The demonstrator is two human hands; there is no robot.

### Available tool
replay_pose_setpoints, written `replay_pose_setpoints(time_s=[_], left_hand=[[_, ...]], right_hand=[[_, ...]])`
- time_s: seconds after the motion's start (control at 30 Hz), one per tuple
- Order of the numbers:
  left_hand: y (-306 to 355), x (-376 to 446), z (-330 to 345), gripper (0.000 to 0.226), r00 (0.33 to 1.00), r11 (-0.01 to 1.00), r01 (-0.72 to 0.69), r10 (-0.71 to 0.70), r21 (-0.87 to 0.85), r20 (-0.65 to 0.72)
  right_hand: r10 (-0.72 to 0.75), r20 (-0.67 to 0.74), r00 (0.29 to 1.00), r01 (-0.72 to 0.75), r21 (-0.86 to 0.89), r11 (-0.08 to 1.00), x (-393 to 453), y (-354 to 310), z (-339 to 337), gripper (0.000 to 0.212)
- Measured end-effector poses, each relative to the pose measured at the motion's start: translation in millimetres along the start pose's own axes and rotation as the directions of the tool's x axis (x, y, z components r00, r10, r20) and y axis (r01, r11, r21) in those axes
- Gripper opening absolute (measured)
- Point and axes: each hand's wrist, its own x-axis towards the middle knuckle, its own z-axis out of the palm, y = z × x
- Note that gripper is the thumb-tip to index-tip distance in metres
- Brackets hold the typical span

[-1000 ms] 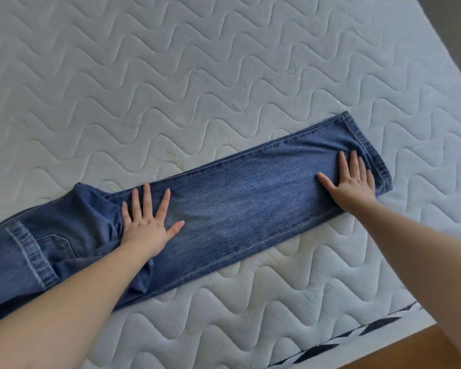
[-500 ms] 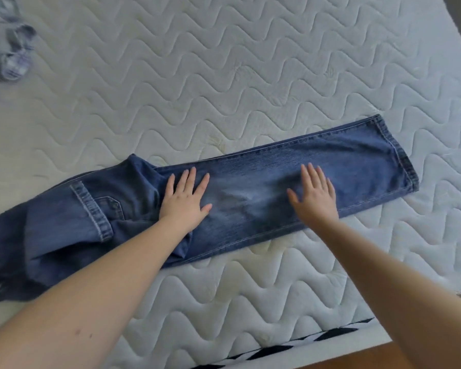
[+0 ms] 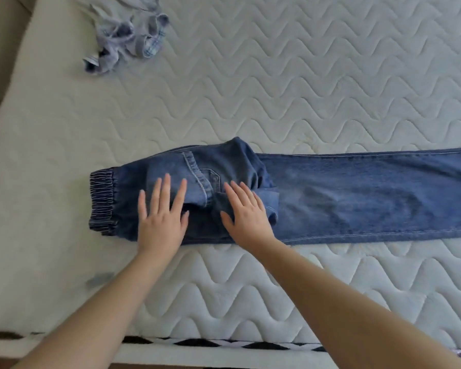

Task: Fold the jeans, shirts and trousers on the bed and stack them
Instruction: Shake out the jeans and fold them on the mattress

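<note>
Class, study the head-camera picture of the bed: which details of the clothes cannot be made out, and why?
- Blue denim jeans, head view: leg ends cut off by the right edge.
- Denim beneath the left hand and right hand: hidden by them.
- Crumpled pale blue garment, head view: blurred, its type unclear.

jeans (image 3: 357, 198) legs run off right edge, hems cut off. left hand (image 3: 161, 222) and right hand (image 3: 246, 218) hide the denim under them. pale clothes pile (image 3: 128, 41) far left: blurred, cropped at top, garment type unclear.
</note>
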Motion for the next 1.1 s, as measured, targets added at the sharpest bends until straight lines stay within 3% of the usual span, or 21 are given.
replay_pose_setpoints(time_s=[0.07, 0.2, 0.23, 0.3, 0.37, 0.47, 0.57, 0.73, 0.83, 0.97, 1.1], left_hand=[[-32, -5, -2, 0.067, 0.985, 0.985, 0.16, -0.155, -0.063, 0.081], [-59, -3, -10, 0.025, 0.918, 0.837, 0.396, -0.356, -0.378, 0.175], [-58, -4, -14, 0.02, 0.915, 0.792, 0.402, -0.369, -0.46, 0.164], [-51, -7, -25, 0.015, 0.935, 0.735, 0.337, -0.335, -0.588, 0.118], [-40, -16, -37, 0.013, 0.97, 0.716, 0.217, -0.236, -0.663, 0.062], [-24, -33, -60, 0.012, 0.991, 0.674, 0.107, -0.135, -0.731, 0.02], [-10, -46, -88, 0.013, 0.993, 0.589, 0.104, -0.104, -0.801, 0.053], [25, -61, -144, 0.015, 0.991, 0.511, 0.085, 0.046, -0.855, 0.126], [50, -70, -174, 0.018, 0.956, 0.518, 0.052, 0.222, -0.854, 0.192], [68, -81, -212, 0.022, 0.872, 0.528, -0.1, 0.454, -0.843, 0.181], [63, -84, -237, 0.029, 0.861, 0.473, -0.131, 0.49, -0.871, 0.136]], right_hand=[[-0.007, 0.044, 0.999, 0.006, 0.042, 0.999, 6, -25, 12, 0.063], [0.151, 0.171, 0.974, -0.184, 0.196, 0.963, 17, -63, 25, 0.072], [0.207, 0.221, 0.953, -0.272, 0.318, 0.908, 18, -72, 25, 0.076], [0.283, 0.288, 0.915, -0.403, 0.637, 0.657, 18, -88, 23, 0.079], [0.33, 0.298, 0.896, -0.424, 0.795, 0.434, 16, -99, 16, 0.07], [0.411, 0.23, 0.882, -0.391, 0.845, 0.365, 9, -103, -6, 0.028], [0.43, 0.212, 0.878, -0.378, 0.859, 0.347, -11, -95, -51, 0.018], [0.468, 0.115, 0.876, -0.343, 0.832, 0.436, -65, -83, -153, 0.023], [0.456, 0.057, 0.888, -0.345, 0.739, 0.579, -105, -92, -209, 0.03], [0.365, -0.073, 0.928, -0.288, 0.479, 0.829, -149, -104, -271, 0.025], [0.112, -0.299, 0.948, -0.091, 0.081, 0.993, -184, -109, -324, 0.023]])
